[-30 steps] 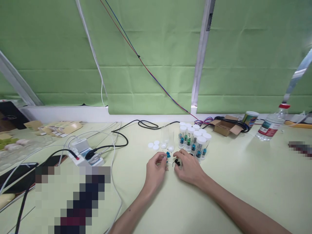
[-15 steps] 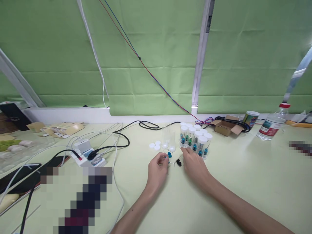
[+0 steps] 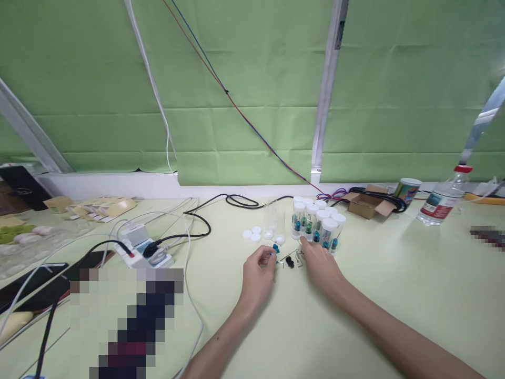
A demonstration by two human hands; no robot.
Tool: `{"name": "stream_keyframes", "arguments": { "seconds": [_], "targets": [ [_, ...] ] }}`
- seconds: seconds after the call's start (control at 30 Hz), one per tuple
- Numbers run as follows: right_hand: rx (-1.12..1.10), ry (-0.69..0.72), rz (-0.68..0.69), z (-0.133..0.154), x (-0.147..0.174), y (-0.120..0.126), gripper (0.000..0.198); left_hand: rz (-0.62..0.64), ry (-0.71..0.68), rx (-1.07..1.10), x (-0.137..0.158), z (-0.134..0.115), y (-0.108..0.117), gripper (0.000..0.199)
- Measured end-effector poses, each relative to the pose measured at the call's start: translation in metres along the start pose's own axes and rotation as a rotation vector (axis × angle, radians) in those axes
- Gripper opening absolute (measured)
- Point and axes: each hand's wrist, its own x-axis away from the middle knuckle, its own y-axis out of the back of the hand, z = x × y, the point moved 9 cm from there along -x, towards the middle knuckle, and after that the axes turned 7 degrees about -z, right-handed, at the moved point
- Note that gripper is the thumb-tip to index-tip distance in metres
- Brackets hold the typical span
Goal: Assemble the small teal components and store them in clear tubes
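Note:
My left hand is closed in a pinch on a small blue part, mostly hidden by the fingers. Just beyond its fingertips lie more blue parts. My right hand reaches down to the table with its fingers drawn together; what they hold, if anything, is hidden. Beside those fingertips are thin L-shaped metal pieces. Small black parts lie between the hands. Behind my right hand stand several clear tubes with white caps, holding blue or green parts. Uncapped clear tubes stand to their left.
Loose white caps lie left of the tubes. A power strip with cables is at the left. An open cardboard box, a can and a water bottle stand at the back right.
My right hand has shifted slightly right, leaving more of the L-shaped metal pieces in sight. My left hand keeps its pinch in nearly the same place. The whole view has moved a little.

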Motion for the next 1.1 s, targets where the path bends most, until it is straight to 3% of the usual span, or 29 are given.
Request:
{"name": "stream_keyframes", "arguments": {
  "seconds": [0.13,0.53,1.1],
  "targets": [
    [-0.043,0.01,-0.01,0.0,0.001,0.004,0.052,-0.003,0.003,0.007,0.0,0.002,-0.001,0.019],
    [-0.251,0.077,-0.113,-0.003,-0.008,-0.006,0.044,-0.046,-0.028,0.076,0.0,-0.003,0.002,0.021],
    [-0.181,0.093,-0.162,0.001,-0.006,-0.002,0.031,0.015,0.122,0.161,0.001,0.006,-0.005,0.023]
  ]
}}
